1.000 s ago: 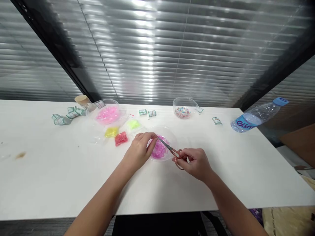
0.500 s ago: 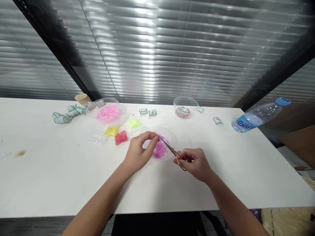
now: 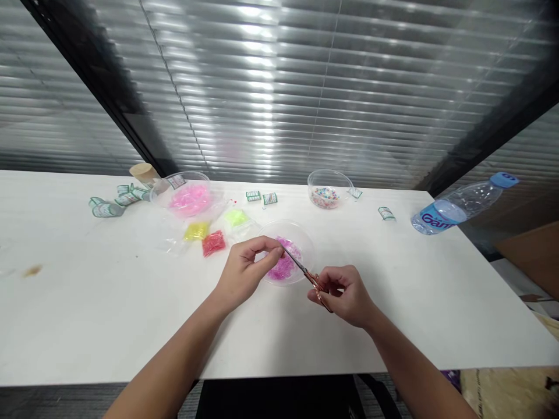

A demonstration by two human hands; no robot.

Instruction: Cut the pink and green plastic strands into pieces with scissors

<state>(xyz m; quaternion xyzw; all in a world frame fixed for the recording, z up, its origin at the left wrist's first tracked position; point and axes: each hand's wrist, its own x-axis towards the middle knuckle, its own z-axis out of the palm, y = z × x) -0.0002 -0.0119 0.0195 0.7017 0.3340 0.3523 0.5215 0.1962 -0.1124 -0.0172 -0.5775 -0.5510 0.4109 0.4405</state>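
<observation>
My right hand is closed on a pair of copper-handled scissors, fingers in the loops. The blades point up and to the left, their tips at the fingertips of my left hand. Thumb and index finger of that hand are pinched together; whatever lies between them is too small to make out. Beneath the blades stands a clear round bowl with purple-pink beads or bits in it, partly hidden by my left hand.
To the left lie a red packet, a yellow packet, a lime packet and a bowl of pink bits. Behind are a bowl of mixed beads and small green-white sachets. A water bottle leans at right.
The scissors and my right hand have shifted slightly downward. My left hand stays pinched at nearly the same spot by the blade tips. The view has tilted a little.
</observation>
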